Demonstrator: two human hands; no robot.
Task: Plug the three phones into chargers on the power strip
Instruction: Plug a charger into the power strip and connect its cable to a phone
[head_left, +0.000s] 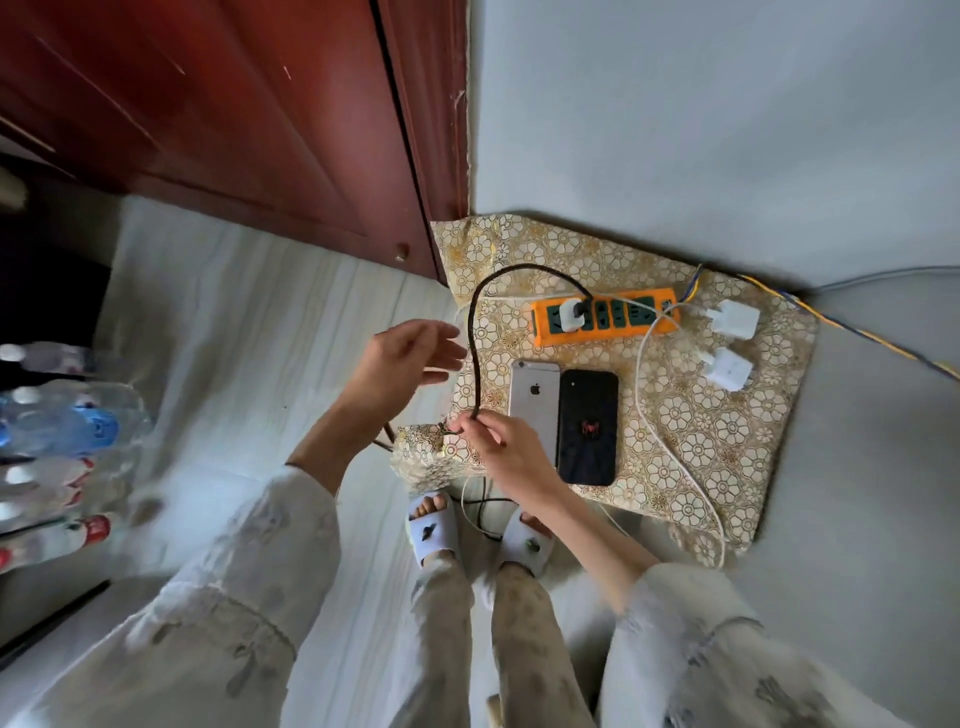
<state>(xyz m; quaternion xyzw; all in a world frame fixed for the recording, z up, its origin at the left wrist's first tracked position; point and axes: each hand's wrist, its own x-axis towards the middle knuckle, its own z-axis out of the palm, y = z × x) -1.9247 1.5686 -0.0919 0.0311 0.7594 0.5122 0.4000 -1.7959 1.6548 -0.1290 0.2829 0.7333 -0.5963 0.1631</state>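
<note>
Right hand (498, 441) pinching black cable (471, 338), apparently near its free end; cable's charger (571, 314) seated in power strip (605, 317). Left hand (410, 358) open, empty.

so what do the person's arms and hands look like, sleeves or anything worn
Both hands, the left hand and the right hand, are bare, with no gloves, rings or watch visible. Both forearms are uncovered. Loose pale sleeves with a faint grey leaf-like print are pushed up towards the elbows.

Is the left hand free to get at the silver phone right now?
Probably yes: the left hand is open and holds nothing, and only the black cable runs between it and the silver phone.
</note>
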